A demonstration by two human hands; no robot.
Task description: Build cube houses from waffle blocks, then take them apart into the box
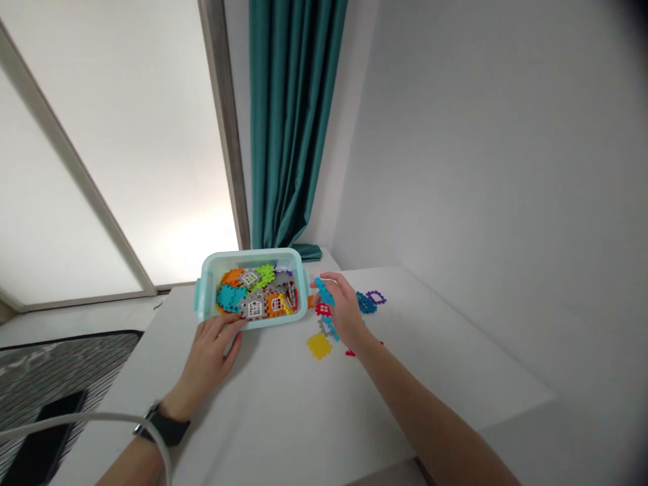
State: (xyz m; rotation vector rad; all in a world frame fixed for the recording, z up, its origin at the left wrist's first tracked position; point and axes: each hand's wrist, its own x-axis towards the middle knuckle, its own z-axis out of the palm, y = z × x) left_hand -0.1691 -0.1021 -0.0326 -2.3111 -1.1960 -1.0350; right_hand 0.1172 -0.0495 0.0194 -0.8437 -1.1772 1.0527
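My left hand [215,347] rests at the near left corner of a light teal plastic box [273,322], its fingers touching the rim and the thumb apart. Inside the box lie several interlocking building pieces with notched edges, among them a grey window piece [254,308], an orange window piece [276,305] and a blue piece [231,297]. Just right of the box, my right hand [347,314] is closed on a light blue building piece [325,291]. Beneath and around it on the table are a red window piece [322,309], a grey piece [325,328] and a yellow piece [319,346].
Beyond my right hand lie a dark blue piece [366,303] and a purple frame piece [376,297]. A green curtain [293,121] hangs behind the white table [283,412]. A pale cable [101,416] crosses the lower left, near my watch.
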